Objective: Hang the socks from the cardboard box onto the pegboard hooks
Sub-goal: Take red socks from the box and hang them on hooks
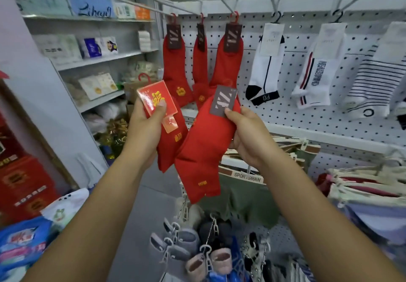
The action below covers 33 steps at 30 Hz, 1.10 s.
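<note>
My left hand (146,126) grips a pair of red socks (170,147) by its red-and-gold card label, thumb on the label's front. My right hand (246,134) pinches a second pair of red socks (202,150) at its grey label, and the sock hangs down between my arms. Both pairs are held in front of the white pegboard (307,110). Three pairs of red socks (228,62) with dark labels hang from long white hooks (219,0) above. The cardboard box is not in view.
White patterned socks (267,66) and striped socks (377,79) hang to the right. Shelves (98,60) with packaged goods stand at left. Below hang clipped small socks (197,248), a green garment (248,200) and folded clothes (362,185). Red boxes (19,180) sit far left.
</note>
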Each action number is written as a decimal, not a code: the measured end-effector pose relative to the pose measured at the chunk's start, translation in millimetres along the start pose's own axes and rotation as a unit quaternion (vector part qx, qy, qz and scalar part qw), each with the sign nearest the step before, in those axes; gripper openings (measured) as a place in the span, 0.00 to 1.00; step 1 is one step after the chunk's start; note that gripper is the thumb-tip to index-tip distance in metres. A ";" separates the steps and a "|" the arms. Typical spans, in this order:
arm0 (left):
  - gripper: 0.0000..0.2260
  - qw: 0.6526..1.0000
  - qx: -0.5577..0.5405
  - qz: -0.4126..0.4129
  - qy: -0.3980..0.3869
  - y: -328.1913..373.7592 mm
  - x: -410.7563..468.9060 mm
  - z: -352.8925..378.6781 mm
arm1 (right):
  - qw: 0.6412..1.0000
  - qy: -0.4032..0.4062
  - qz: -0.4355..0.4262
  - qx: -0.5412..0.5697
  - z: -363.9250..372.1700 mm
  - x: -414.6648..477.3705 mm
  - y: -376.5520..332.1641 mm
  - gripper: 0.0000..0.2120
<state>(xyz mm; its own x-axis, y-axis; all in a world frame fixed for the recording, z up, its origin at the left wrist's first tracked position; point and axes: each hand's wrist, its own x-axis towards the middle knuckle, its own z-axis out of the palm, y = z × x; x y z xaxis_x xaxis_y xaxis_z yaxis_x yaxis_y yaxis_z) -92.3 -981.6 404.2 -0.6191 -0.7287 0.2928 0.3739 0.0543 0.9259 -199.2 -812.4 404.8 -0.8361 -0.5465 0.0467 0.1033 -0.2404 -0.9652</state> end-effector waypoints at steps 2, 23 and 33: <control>0.08 1.000 0.018 -0.002 -0.018 -6.2 16.5 2.7 | 0.996 0.085 -0.004 0.007 -8.3 9.9 4.2 0.12; 0.05 0.999 0.006 0.008 -0.048 -11.0 80.0 44.8 | 0.948 0.171 -0.189 -0.188 4.5 101.3 -74.1 0.03; 0.06 0.997 0.002 -0.004 -0.077 5.3 81.1 30.0 | 0.927 0.159 -0.218 -0.261 20.1 144.0 -108.1 0.05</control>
<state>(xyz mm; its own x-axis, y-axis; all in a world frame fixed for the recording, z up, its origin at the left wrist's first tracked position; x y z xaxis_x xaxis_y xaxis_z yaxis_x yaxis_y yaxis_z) -161.3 -1019.9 440.0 -0.7203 -0.6164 0.3182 0.3663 0.0515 0.9291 -319.9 -881.3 521.0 -0.8627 -0.2044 0.4626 -0.4864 0.0844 -0.8697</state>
